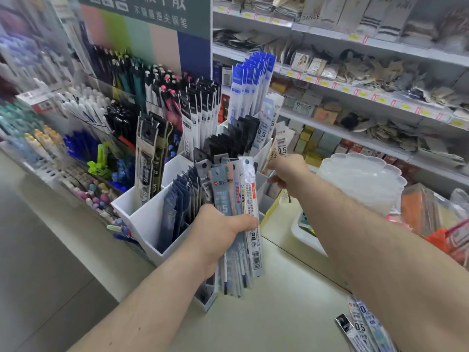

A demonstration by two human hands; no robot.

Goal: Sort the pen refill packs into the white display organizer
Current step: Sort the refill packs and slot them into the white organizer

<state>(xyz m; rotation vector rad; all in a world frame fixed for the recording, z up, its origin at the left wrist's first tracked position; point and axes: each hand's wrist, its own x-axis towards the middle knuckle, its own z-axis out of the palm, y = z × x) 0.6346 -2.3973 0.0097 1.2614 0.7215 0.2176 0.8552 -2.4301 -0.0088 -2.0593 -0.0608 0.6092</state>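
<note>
A white display organizer (147,219) with several stepped compartments stands on the counter, filled with dark, black and blue refill packs. My left hand (220,229) is shut on a fanned bundle of pen refill packs (241,199), held upright in front of the organizer's right side. My right hand (286,171) reaches to the organizer's right rear and pinches a single refill pack (280,143) marked 0.5, upright beside similar white packs. More loose refill packs (360,326) lie on the counter at the bottom right, partly hidden by my right forearm.
Racks of pens (121,97) fill the left side behind the organizer. Store shelves (355,97) with small goods run along the right. A stack of clear scalloped plates (360,181) and a white tray (304,235) sit right of my right hand.
</note>
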